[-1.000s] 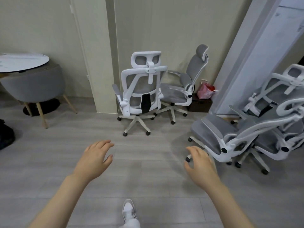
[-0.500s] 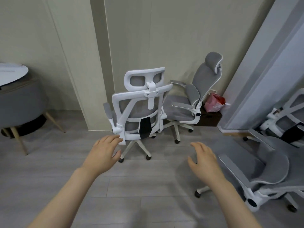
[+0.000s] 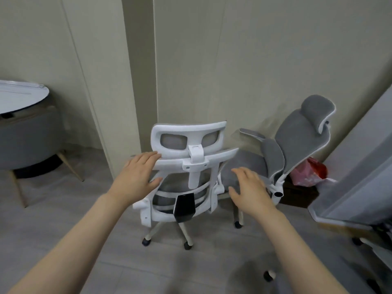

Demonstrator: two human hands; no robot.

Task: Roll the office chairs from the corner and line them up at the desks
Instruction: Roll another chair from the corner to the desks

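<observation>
Head camera looks down on a white-framed office chair with grey mesh back and headrest, standing with its back to the person at the foot of a beige wall pillar. Left hand is spread open, fingertips lying on the left end of the top back rail, thumb hanging below it, not closed around anything. Right hand hovers open just off the right edge of the backrest, fingers splayed, apart from the frame. Just beside it on the right, a second grey mesh office chair with white frame faces left against the wall, its seat close to the first chair's right side. A red plastic bag sits in the corner behind it. Right edge is crowded by a pale slanted panel. Far left, a round white table over a grey upholstered chair. Grey plank floor lies open toward the person and to the left.
</observation>
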